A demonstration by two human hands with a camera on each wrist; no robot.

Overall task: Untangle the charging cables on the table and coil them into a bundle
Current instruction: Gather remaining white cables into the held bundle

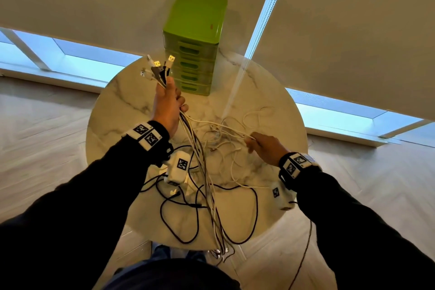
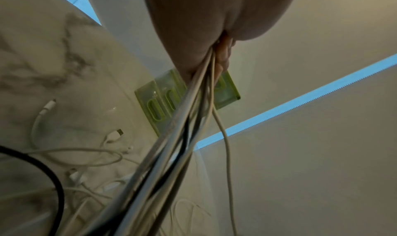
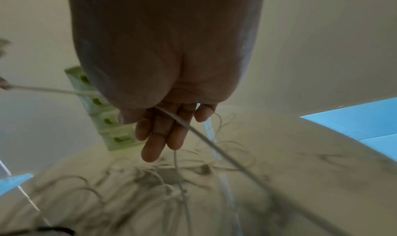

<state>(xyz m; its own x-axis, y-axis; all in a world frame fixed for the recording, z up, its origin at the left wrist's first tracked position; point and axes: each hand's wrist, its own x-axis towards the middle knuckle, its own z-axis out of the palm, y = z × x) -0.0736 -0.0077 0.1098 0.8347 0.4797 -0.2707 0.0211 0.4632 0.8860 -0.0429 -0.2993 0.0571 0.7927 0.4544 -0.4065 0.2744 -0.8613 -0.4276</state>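
Head view, white and black cables (image 1: 207, 172) (tangled), plug ends fanned above left hand (image 1: 167, 103)

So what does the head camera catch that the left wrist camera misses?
Only the head view shows the USB plugs fanning out above the left hand, and the right hand pinching a white cable over the table. Only the left wrist view shows, close up, the cables leaving the underside of the fist, and loose white connectors lying on the marble. Both show the gripped bundle and the green drawer unit.
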